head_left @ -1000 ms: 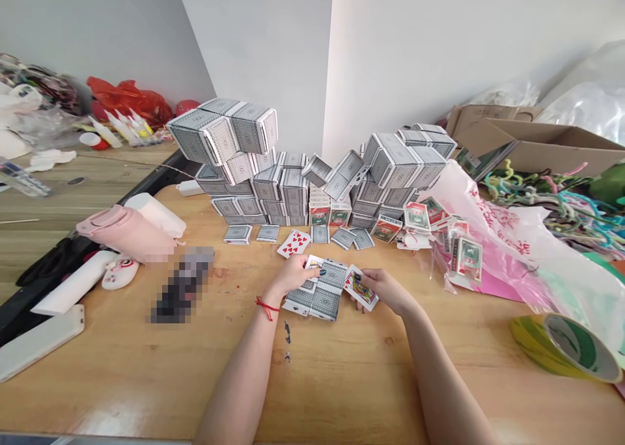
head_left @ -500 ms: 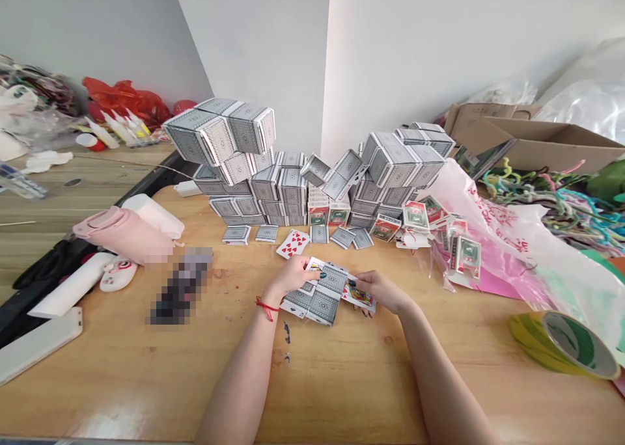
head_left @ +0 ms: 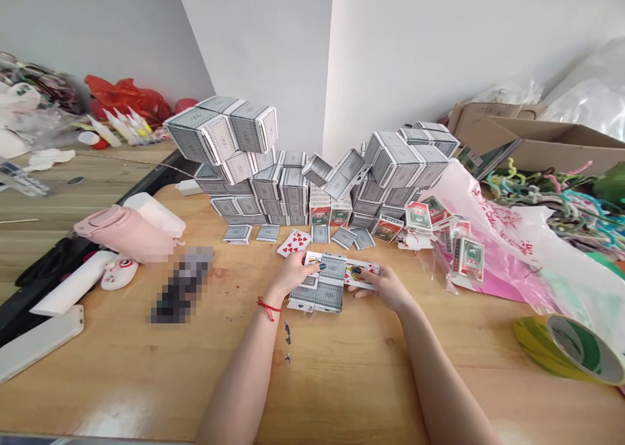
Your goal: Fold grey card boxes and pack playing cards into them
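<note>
Several playing cards joined into a flat piece [head_left: 319, 295] are between my hands, grey patterned backs facing up. My left hand [head_left: 291, 274] grips its left side, thumb on top and the other fingers hidden beneath. At the right edge my right hand [head_left: 385, 285] pinches a face-up court card [head_left: 355, 272] with red heart marks, which juts out from the piece. A face-up hearts card [head_left: 294, 242] lies on the table just beyond my left hand. Behind it stands a structure of grey-backed card blocks [head_left: 293, 185], with an angled card piece [head_left: 344, 173] near its middle.
Small card stacks [head_left: 237, 233] line the structure's front. Red and green card boxes [head_left: 418, 217] and a pinkish plastic bag [head_left: 502, 217] lie right. Yellow-green tape [head_left: 537, 347] sits front right. A pink bottle [head_left: 124, 233] and white power bank [head_left: 43, 341] are left.
The joined card piece has turned slightly and now lies straighter. The court card at its right shows more of its face, and my right hand has shifted a little right and up.
</note>
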{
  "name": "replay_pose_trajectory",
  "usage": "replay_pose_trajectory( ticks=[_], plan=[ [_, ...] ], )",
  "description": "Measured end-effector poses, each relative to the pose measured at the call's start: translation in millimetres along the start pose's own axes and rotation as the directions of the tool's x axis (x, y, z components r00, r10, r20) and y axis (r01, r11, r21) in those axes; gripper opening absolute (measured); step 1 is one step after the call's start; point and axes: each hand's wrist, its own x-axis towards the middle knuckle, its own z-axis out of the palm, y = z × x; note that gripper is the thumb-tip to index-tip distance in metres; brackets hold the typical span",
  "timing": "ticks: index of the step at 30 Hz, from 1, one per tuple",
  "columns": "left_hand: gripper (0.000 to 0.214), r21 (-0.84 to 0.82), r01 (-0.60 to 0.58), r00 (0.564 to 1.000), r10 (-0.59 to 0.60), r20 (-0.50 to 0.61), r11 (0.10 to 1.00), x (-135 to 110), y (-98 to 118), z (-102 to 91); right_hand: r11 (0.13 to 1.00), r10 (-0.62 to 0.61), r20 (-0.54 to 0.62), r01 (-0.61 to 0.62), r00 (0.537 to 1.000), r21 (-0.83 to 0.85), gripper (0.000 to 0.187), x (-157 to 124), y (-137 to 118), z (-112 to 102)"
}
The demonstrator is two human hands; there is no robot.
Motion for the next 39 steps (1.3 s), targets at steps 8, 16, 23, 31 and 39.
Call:
replay_pose_trajectory(
  ticks=[8, 16, 23, 31, 39],
  plan=[
    [0.033, -0.090, 0.068, 0.997, -0.071, -0.028, 0.994, 1, -2, 0.7, 0.997, -0.081, -0.071, 0.079, 0.994, -0.022, 0.033, 5, 5, 3],
    [0.042, -0.235, 0.186, 0.982, -0.174, 0.069, 0.954, 3, -4, -5.3, 0.988, -0.147, -0.075, 0.143, 0.986, -0.054, 0.035, 5, 5, 8],
    [0.035, -0.179, 0.233, 0.972, -0.234, 0.017, 0.956, 5, -6, -6.6, 0.987, -0.142, -0.115, 0.132, 0.983, -0.091, 0.032, 5, 5, 11],
    [0.031, -0.081, 0.200, 0.977, -0.205, -0.057, 0.976, 4, -6, 0.5, 0.988, -0.133, -0.134, 0.120, 0.982, -0.096, 0.031, 6, 5, 13],
    [0.040, -0.207, 0.245, 0.966, -0.257, -0.032, 0.947, 8, -8, -2.5, 0.989, -0.145, -0.158, 0.137, 0.977, -0.061, 0.034, 9, 8, 13]
  ],
)
